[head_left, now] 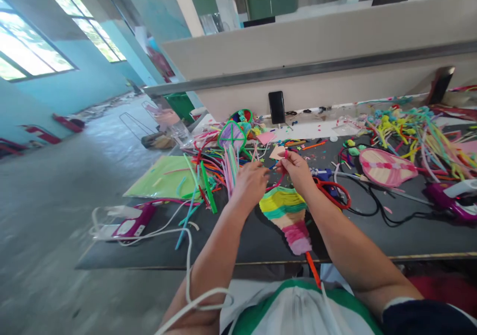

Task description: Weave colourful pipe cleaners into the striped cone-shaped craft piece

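Pipe cleaner [285, 153] in right hand [298, 172]

- The fan-shaped piece [286, 210] lies on the table [410, 235] at its near edge, directly before the person.
- The left hand [250, 182] and right hand [298, 171] sit side by side over the far end of this piece. A pipe cleaner [286, 156] is pinched in the right hand.
- The scissors [333, 191] lie just right of the right hand.
- A second fan piece [385, 167] lies further right, with a heap of pipe cleaners [417, 131] behind it.
- One glue gun [134, 220] lies at the table's left end.
- The phone [277, 107] stands at the back, against the partition [335, 91].
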`<state>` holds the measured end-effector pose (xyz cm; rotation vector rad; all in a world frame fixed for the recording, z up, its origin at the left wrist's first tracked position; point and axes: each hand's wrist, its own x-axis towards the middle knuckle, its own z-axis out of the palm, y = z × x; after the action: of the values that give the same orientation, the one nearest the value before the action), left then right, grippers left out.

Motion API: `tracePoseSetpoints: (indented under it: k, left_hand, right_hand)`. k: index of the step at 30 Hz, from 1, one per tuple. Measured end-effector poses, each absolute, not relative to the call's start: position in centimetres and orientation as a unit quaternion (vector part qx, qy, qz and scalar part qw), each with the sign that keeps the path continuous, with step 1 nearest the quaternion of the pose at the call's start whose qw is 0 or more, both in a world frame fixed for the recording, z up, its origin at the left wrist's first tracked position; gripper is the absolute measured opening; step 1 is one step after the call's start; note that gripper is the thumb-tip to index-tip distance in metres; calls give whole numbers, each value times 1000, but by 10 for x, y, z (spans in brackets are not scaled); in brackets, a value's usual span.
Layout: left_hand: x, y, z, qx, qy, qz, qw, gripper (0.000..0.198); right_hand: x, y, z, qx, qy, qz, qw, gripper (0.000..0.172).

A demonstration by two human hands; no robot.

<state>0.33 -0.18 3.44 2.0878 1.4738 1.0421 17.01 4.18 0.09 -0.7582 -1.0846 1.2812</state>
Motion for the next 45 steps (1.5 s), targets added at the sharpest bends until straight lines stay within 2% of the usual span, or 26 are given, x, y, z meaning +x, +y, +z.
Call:
tracePoseSetpoints:
  k: [4, 9, 12, 17, 23, 25, 30, 33, 37, 45]
  left_hand:
    - [27, 24, 17, 768, 534, 231, 268, 2]
    - [18, 33, 7, 768, 526, 178, 319, 14]
    - [6, 28, 8, 746, 521, 197, 364, 24]
    - [-11, 20, 10, 645, 508, 265, 505, 37]
    - [-24, 14, 14, 631, 488, 288, 529, 37]
    - [-26, 14, 14, 624, 486, 298, 535, 37]
    - [-32, 13, 19, 593, 485, 340, 545, 37]
    - [-34, 12, 23, 580, 482, 366, 545, 36]
    - [-32, 11, 23, 571, 482, 370, 552, 33]
    - [-24, 12, 14, 556, 440, 408, 576, 31]
  right_hand:
    - [171, 40, 3, -306, -455, 552, 628, 22]
    - [177, 40, 8, -290, -450, 542, 648, 20]
    - [181, 40, 10, -300, -459, 511, 662, 21]
    - [184, 37, 12, -320, -471, 479, 667, 20]
    - [185, 33, 13, -297, -491, 501, 648, 25]
    - [183, 34, 13, -278, -482, 525, 643, 30]
    - [179, 34, 13, -295, -363, 635, 615, 57]
    - [178, 21, 9, -338, -338, 689, 545, 51]
    - [179, 4, 4, -372, -389, 721, 436, 35]
    - [170, 1, -6, -399, -357, 699, 474, 23]
